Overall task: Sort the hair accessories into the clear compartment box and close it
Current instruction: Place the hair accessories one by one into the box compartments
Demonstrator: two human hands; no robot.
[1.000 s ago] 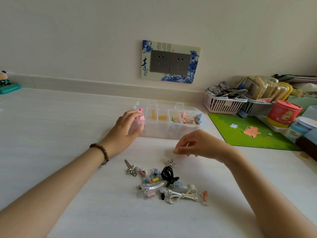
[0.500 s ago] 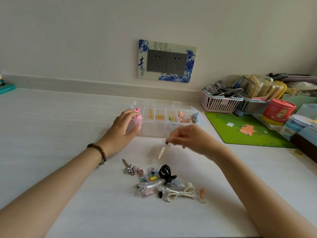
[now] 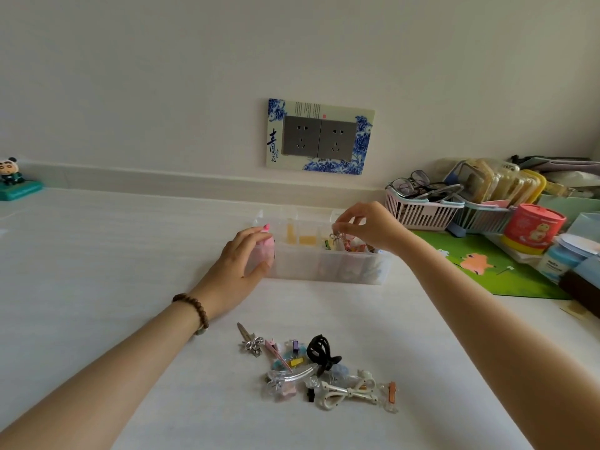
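The clear compartment box (image 3: 308, 269) sits open on the white table, with small coloured items in its compartments. My left hand (image 3: 242, 263) grips the box's left end. My right hand (image 3: 370, 227) hovers over the box's right half and pinches a silver bow hair clip (image 3: 336, 237) by its top. A pile of hair accessories (image 3: 319, 373) lies nearer to me, among them a black claw clip (image 3: 319, 352), a second silver bow clip (image 3: 250, 341) and a white bow clip (image 3: 347, 391).
A pink basket (image 3: 418, 211) with glasses and a blue basket (image 3: 483, 216) stand at the right by the wall. A red tub (image 3: 532, 228) and a green mat (image 3: 480, 264) lie right of the box. A panda figure (image 3: 13, 177) sits far left.
My right hand picked a silver bow clip from the pile, lifted it and carried it over the box's right compartments. My left hand stayed on the box's left end.
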